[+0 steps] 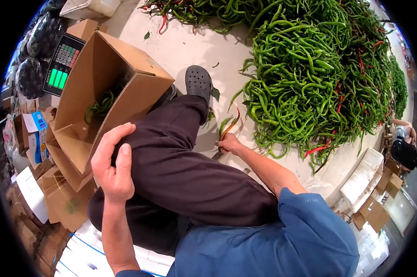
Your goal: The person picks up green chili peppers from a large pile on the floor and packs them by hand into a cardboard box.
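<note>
My right hand [229, 144] is closed on a few long chili peppers [230, 125], green and reddish-brown, just above the pale floor. To its right lies a large heap of green chili peppers [300, 78], with some red ones mixed in. My left hand [114, 166] is raised in front of the open cardboard box [146, 76]. It holds nothing; its fingers are slightly bent and the thumb stands apart. Inside the box, some green chili peppers [102, 105] show, while the rest of its inside is hidden by the walls.
A scale display [63, 64] with green digits stands behind the box. My shoe [198, 82] rests on the floor between box and heap. More cardboard [63, 198] lies at left. A white foam box [363, 180] sits at right, with another person [404, 143] beyond it.
</note>
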Demonstrator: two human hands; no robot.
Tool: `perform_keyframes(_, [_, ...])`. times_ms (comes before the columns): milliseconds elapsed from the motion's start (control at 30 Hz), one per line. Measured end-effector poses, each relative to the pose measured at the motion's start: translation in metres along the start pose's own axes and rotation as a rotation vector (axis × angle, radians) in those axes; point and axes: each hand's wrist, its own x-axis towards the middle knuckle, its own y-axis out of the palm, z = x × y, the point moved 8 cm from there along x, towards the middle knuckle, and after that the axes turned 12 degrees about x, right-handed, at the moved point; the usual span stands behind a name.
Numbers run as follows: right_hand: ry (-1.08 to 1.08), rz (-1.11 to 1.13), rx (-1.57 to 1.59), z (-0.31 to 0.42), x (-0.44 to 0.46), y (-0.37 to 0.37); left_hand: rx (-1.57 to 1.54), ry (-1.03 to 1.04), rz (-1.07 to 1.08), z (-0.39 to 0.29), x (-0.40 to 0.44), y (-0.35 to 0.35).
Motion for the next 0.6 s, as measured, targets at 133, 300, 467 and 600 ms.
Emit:
perform_keyframes(133, [-0.166, -0.139, -0.185, 0.005, 0.009, -0.016, -0.021, 0.004, -0.010, 0.003, -0.003, -0.002])
perform_keyframes(300, [-0.295, -0.487, -0.524, 0.017, 0.018, -0.015, -0.029, 0.010, -0.016, 0.012, -0.005, -0.006])
perform_keyframes(467, [-0.223, -0.500, -0.575, 0.018, 0.026, -0.008, -0.028, 0.005, -0.014, 0.021, -0.009, -0.011])
perform_keyframes(600, [-0.402, -0.406, -0.438, 0.047, 0.010, -0.026, -0.014, 0.041, -0.002, 0.016, -0.003, -0.012])
